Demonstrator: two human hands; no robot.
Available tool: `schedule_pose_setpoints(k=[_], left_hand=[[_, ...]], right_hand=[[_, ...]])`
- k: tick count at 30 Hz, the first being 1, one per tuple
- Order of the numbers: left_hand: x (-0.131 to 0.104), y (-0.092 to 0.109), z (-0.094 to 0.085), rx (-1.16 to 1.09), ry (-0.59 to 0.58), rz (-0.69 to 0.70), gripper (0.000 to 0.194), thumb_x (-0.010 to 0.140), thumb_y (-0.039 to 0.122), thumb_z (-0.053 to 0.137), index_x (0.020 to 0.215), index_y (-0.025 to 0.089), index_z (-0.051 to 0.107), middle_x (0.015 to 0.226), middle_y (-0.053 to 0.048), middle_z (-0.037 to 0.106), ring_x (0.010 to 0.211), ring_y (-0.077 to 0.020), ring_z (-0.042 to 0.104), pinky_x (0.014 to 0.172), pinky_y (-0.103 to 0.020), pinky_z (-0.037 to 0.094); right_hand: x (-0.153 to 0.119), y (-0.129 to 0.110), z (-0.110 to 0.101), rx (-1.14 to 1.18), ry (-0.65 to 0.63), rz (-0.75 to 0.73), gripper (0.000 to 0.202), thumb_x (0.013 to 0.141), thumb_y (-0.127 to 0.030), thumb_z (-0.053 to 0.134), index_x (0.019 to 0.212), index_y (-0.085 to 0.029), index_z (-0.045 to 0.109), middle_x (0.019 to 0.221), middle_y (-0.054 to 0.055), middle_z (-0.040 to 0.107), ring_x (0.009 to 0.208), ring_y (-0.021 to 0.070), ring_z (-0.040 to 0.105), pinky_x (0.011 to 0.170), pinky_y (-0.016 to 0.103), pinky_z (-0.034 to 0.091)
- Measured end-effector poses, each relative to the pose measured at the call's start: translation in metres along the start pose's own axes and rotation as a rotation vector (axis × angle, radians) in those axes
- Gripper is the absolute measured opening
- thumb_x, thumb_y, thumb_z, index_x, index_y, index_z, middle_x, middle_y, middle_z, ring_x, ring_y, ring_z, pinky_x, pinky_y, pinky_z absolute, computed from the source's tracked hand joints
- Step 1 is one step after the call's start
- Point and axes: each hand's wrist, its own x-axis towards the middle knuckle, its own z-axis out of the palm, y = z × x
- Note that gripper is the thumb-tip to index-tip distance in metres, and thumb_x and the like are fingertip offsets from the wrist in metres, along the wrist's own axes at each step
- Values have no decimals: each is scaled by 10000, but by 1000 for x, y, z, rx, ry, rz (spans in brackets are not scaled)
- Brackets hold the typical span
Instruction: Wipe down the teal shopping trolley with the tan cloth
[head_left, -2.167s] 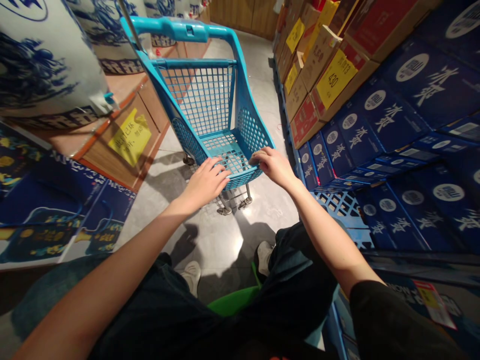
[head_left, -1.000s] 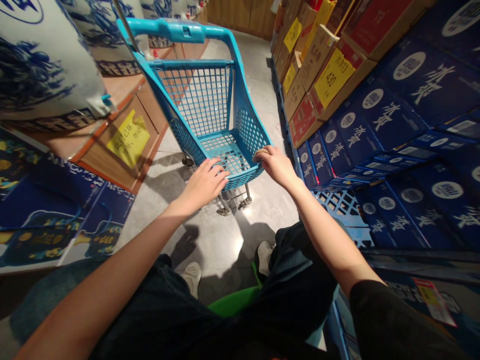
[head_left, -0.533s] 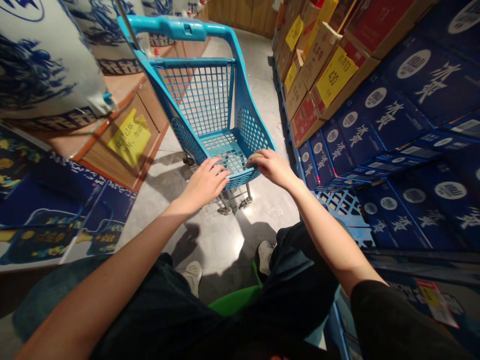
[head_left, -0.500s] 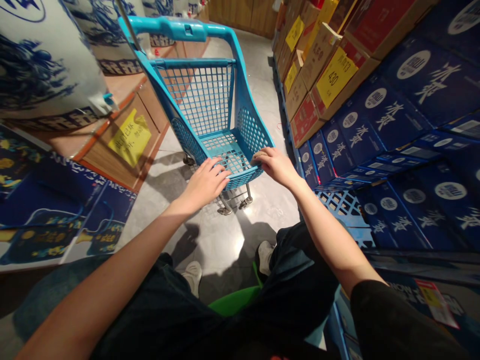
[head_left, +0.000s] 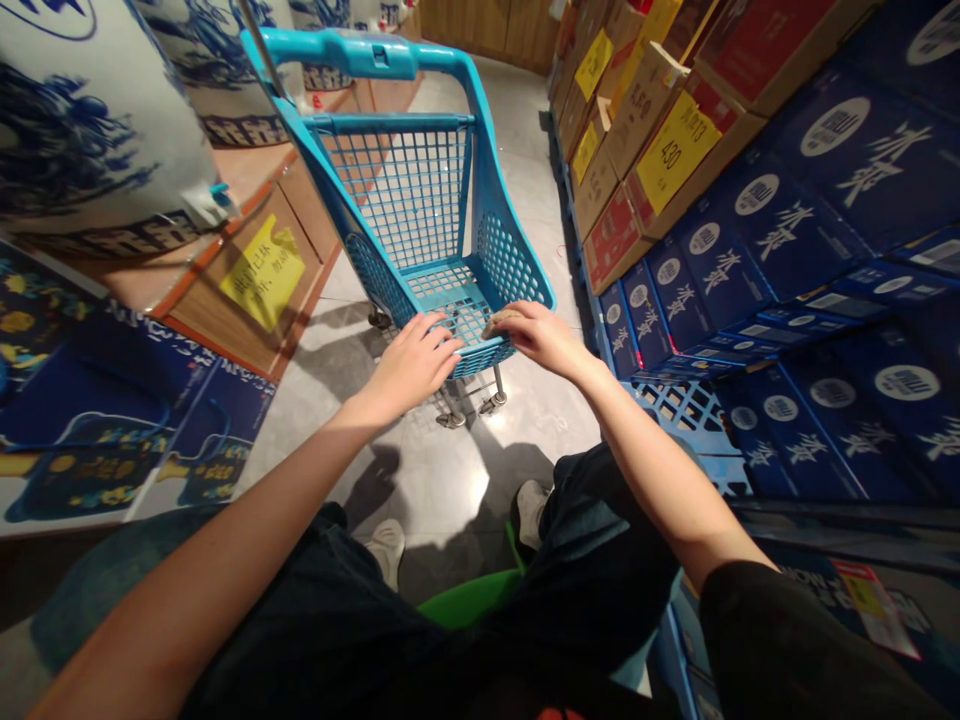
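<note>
A light-blue plastic shopping cart [head_left: 517, 255] stands in front of me, its handle at the far side and its basket bare inside. My left hand [head_left: 415, 365] lies over the near left corner of the basket, fingers hooked on the rim. At the near right part of the rim is my right hand [head_left: 541, 335], closed with its fingertips pinched on a small beige, cloth-like thing [head_left: 493, 324]. Most of that thing is hidden under the fingers, so its exact kind is unclear.
Blue boxes [head_left: 720, 265] and brown cartons [head_left: 637, 130] are stacked on the right. Large blue-and-white jars [head_left: 82, 140] stand on a wooden ledge [head_left: 217, 262] to the left. Between my legs is something green [head_left: 472, 600]. A blue crate [head_left: 686, 410] sits at lower right.
My right hand has slid left and slightly nearer along the cart's near rim, bringing the beige thing into sight. My left hand has kept its place.
</note>
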Motion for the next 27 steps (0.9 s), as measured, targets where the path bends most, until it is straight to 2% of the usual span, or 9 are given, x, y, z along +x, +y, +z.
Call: schedule_pose_setpoints(k=[3, 6, 11, 13, 15, 18, 21, 24, 27], left_hand=[[0, -1, 1, -23, 2, -10, 382, 1120, 295, 477, 1252, 176, 815, 1200, -174, 799, 1477, -391, 586, 1264, -678, 471], [1, -1, 2, -51, 6, -19, 358, 1100, 281, 508, 1243, 193, 824, 1203, -168, 798, 1476, -387, 586, 1265, -684, 467], [0, 0, 0, -42, 13, -16, 350, 1100, 290, 518, 1246, 210, 826, 1214, -156, 801, 1475, -376, 586, 1273, -671, 466], [0, 0, 0, -38, 15, -19, 356, 1104, 296, 511, 1253, 208, 823, 1229, -159, 801, 1472, -377, 589, 1273, -673, 466], [0, 0, 0, -13, 9, -11, 374, 1114, 304, 489, 1260, 203, 818, 1228, -160, 801, 1469, -378, 593, 1267, -675, 472], [0, -1, 0, 5, -1, -1, 400, 1124, 307, 460, 1269, 188, 814, 1210, -166, 801, 1474, -382, 592, 1264, -681, 475], [0, -2, 1, -7, -3, -5, 412, 1124, 310, 450, 1264, 176, 814, 1200, -175, 797, 1475, -386, 591, 1267, -685, 471], [0, -2, 2, -30, -1, -14, 400, 1115, 309, 457, 1253, 195, 816, 1203, -165, 792, 1473, -378, 586, 1272, -679, 467], [0, -1, 1, -38, 5, -19, 389, 1109, 309, 467, 1243, 208, 818, 1208, -159, 791, 1470, -374, 581, 1275, -675, 463]], right_hand=[[-4, 11, -16, -128, 40, 162, 477, 959, -10, 506, 1249, -246, 804, 1393, 95, 731, 1255, 285, 653, 1090, 445, 554], [-7, 3, -14, -228, 51, 228, 443, 988, -30, 512, 1237, -250, 804, 1383, 104, 726, 1224, 306, 629, 1009, 431, 571], [-3, -33, 11, -280, 12, 112, 395, 1050, -70, 505, 1295, -214, 780, 1383, 143, 720, 1214, 318, 597, 1044, 457, 549], [-1, -37, 15, -236, -16, 35, 422, 1046, -60, 515, 1342, -226, 765, 1432, 136, 705, 1250, 309, 598, 1082, 460, 539], [1, -31, 11, -172, -43, -6, 445, 1028, -49, 543, 1365, -243, 760, 1458, 120, 697, 1267, 296, 615, 1089, 447, 541], [1, -10, -4, -108, -44, 38, 460, 1003, -36, 550, 1330, -261, 783, 1424, 89, 717, 1255, 272, 651, 1076, 416, 552], [-3, 4, -17, -162, -7, 170, 462, 1004, -36, 518, 1288, -267, 800, 1391, 85, 728, 1227, 280, 660, 1048, 414, 567], [-4, -6, -15, -265, 3, 256, 400, 1045, -77, 508, 1277, -233, 795, 1367, 143, 717, 1202, 319, 637, 1020, 442, 569], [-2, -28, -1, -284, -29, 203, 388, 1078, -102, 477, 1307, -199, 775, 1364, 178, 710, 1198, 336, 613, 1034, 469, 552]])
